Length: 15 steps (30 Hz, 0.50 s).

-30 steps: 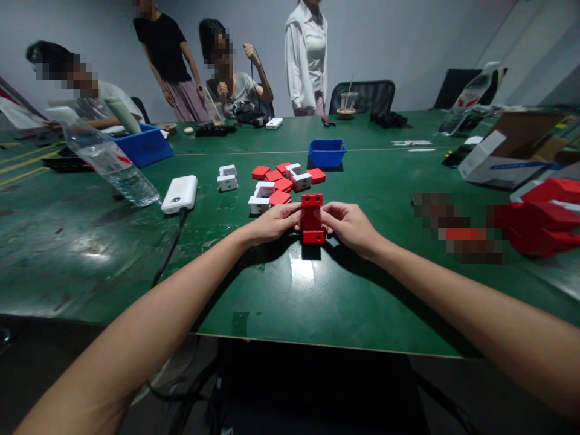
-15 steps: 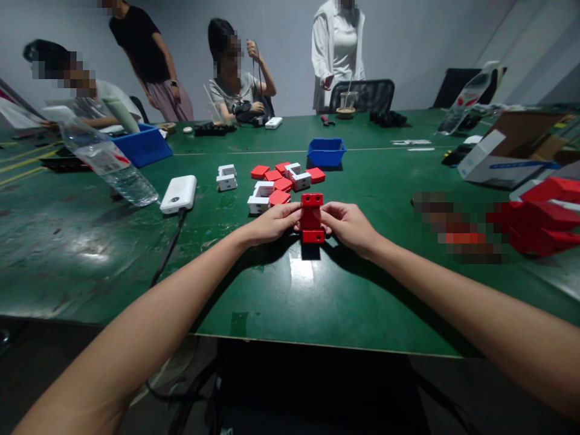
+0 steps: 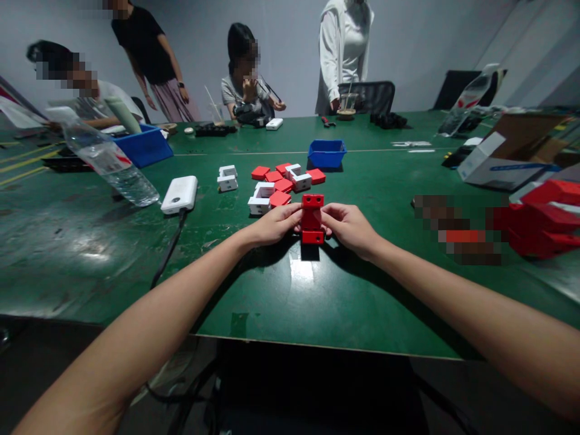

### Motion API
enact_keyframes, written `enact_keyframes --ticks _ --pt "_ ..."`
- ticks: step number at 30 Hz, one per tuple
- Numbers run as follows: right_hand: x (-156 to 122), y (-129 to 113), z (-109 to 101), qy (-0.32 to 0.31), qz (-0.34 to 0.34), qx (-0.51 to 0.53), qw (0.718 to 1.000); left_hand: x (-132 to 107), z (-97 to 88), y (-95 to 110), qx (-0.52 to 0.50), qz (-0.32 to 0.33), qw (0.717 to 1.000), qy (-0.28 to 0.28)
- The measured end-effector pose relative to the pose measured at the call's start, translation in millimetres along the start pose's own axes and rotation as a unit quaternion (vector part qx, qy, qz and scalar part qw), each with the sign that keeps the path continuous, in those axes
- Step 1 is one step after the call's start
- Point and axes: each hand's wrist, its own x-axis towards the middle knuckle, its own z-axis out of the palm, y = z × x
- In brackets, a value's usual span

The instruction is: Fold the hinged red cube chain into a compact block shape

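Note:
A red block assembly (image 3: 312, 218) stands upright on the green table (image 3: 317, 302), a wide piece with two holes on top and a wide piece at the bottom. My left hand (image 3: 273, 224) pinches its left side with closed fingers. My right hand (image 3: 349, 227) grips its right side the same way. Just beyond lies a cluster of loose red pieces (image 3: 277, 181) and white pieces (image 3: 261, 200), with a further white piece (image 3: 227, 178) to the left.
A small blue bin (image 3: 327, 152) sits behind the pieces; a larger blue bin (image 3: 144, 145) is at far left. A tilted water bottle (image 3: 106, 158) and a white power bank (image 3: 180, 194) with cable lie left. Cardboard box (image 3: 502, 158) and red parts (image 3: 544, 217) are right. Several people are at the far side.
My hands and the red assembly have stayed in place. The people at the far side have shifted, the standing person in white moving right.

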Motion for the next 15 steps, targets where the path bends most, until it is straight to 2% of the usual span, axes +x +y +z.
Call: enact_keyframes --ticks 15 --pt "0.5 0.9 -0.2 -0.002 0.003 -0.005 1.000 -0.8 0.5 0.8 -0.020 -0.014 1.000 -0.001"
